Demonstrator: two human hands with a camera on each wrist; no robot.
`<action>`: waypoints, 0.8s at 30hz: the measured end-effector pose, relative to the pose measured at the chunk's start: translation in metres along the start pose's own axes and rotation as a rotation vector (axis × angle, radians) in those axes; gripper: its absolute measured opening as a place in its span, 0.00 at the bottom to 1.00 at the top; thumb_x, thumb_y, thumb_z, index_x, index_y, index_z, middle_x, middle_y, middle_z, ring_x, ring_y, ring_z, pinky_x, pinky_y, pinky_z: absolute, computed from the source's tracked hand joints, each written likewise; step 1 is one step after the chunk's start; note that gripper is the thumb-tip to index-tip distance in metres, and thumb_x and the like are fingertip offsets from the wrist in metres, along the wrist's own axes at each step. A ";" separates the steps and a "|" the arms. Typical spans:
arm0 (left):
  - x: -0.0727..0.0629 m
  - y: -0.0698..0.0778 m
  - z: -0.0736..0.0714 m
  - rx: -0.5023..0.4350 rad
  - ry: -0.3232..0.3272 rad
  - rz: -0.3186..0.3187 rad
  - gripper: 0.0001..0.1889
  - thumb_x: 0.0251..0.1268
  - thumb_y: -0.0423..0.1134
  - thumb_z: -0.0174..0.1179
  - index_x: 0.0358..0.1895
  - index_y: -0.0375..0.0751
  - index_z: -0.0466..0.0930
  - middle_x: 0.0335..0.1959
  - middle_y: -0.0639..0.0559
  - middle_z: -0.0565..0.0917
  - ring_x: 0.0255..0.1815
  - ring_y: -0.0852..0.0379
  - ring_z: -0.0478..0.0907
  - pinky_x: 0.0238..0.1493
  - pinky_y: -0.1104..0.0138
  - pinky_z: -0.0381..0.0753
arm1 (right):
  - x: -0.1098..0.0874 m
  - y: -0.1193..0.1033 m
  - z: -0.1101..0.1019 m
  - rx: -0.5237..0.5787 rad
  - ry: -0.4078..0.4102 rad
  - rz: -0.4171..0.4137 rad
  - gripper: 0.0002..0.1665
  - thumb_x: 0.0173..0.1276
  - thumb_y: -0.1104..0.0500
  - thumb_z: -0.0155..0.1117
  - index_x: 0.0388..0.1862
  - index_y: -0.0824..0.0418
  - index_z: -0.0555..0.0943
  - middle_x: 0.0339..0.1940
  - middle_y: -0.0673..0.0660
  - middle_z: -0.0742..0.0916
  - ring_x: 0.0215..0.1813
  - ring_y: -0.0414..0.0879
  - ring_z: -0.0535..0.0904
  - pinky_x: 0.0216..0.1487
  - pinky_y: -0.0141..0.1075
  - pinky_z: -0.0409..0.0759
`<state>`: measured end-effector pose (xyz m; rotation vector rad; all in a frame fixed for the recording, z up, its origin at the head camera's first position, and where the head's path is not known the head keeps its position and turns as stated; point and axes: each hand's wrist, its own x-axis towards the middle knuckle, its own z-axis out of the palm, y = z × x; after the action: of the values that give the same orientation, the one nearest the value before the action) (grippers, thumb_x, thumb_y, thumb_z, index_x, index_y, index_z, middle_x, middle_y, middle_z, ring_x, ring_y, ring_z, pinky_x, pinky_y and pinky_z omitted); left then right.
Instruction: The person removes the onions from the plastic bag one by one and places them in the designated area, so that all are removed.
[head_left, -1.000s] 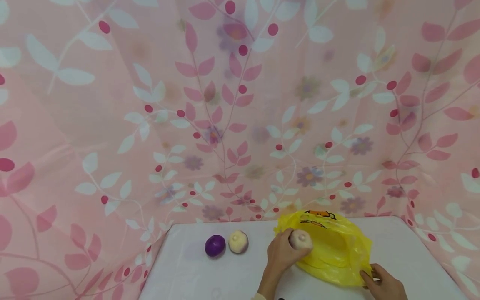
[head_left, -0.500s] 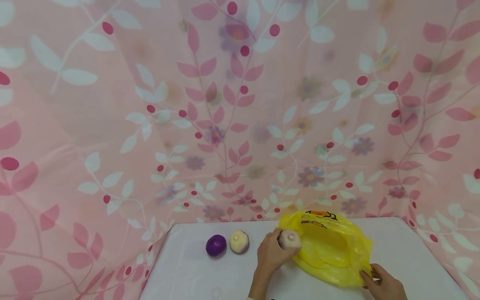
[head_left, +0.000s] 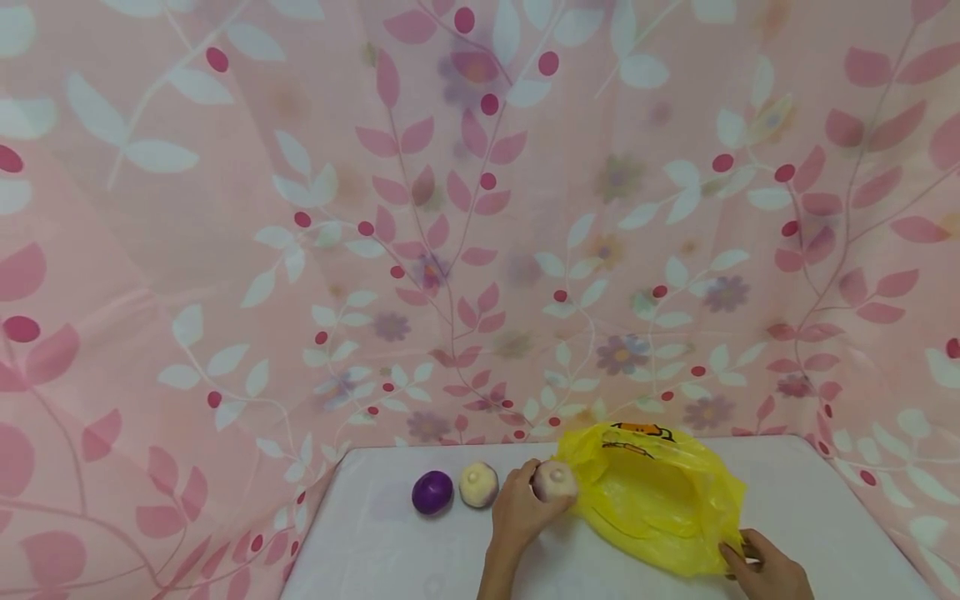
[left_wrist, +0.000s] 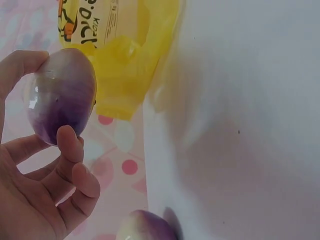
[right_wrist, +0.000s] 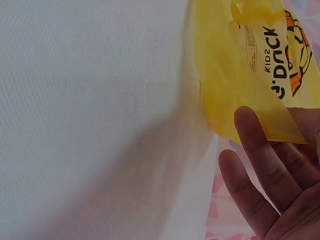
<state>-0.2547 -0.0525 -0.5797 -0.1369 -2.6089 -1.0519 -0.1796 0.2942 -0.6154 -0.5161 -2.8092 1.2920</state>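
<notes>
A: Left hand (head_left: 520, 510) has a pale, purple-tinged onion (head_left: 555, 481) in its grip, thumb on one side, fingertips (left_wrist: 70, 142) curled round the other. It sits just outside the left edge of the yellow bag (head_left: 660, 500), above the worktop (head_left: 420, 550).

B: And the right hand (head_left: 765, 567)?

A: Near right corner of the bag. The wrist view shows the fingers (right_wrist: 260, 150) fairly straight against the plastic with the bag's edge lying over them. Looks like it is pinning or pinching that corner so the bag does not slide, but I cannot tell from here whether thumb and fingers actually close on it.

B: Bag open?

A: Mouth faces left, towards the left hand, slumped flat on the worktop. Printed lettering and an orange figure on its far side.

B: Anything else out?

A: Two more bulbs in a row left of the held one: a pale onion (head_left: 477, 484) just beside the left hand, then a deep purple onion (head_left: 432, 492) touching or nearly touching it. Pink leaf-print curtain (head_left: 450, 208) behind and round the sides.
</notes>
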 end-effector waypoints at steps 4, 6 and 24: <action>-0.001 -0.009 -0.006 -0.007 0.020 0.000 0.37 0.40 0.68 0.71 0.52 0.49 0.83 0.41 0.54 0.84 0.39 0.57 0.80 0.39 0.59 0.79 | -0.001 -0.001 -0.001 -0.001 -0.006 -0.004 0.35 0.64 0.40 0.69 0.47 0.71 0.77 0.33 0.64 0.87 0.27 0.47 0.84 0.30 0.41 0.82; -0.001 -0.013 -0.009 -0.016 0.021 -0.011 0.37 0.40 0.69 0.71 0.52 0.49 0.83 0.41 0.55 0.84 0.39 0.57 0.80 0.40 0.58 0.79 | -0.002 -0.001 -0.001 0.000 -0.005 -0.011 0.34 0.64 0.40 0.69 0.47 0.71 0.77 0.33 0.63 0.87 0.27 0.47 0.85 0.29 0.40 0.82; -0.006 -0.041 -0.028 0.026 0.011 -0.091 0.40 0.38 0.71 0.70 0.53 0.48 0.82 0.43 0.54 0.84 0.39 0.58 0.79 0.37 0.57 0.80 | -0.002 0.002 0.002 0.013 0.022 -0.026 0.32 0.63 0.42 0.70 0.46 0.71 0.78 0.32 0.64 0.88 0.26 0.47 0.85 0.28 0.40 0.82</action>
<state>-0.2502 -0.1020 -0.5897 -0.0062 -2.6398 -1.0444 -0.1777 0.2935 -0.6174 -0.4887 -2.7781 1.2917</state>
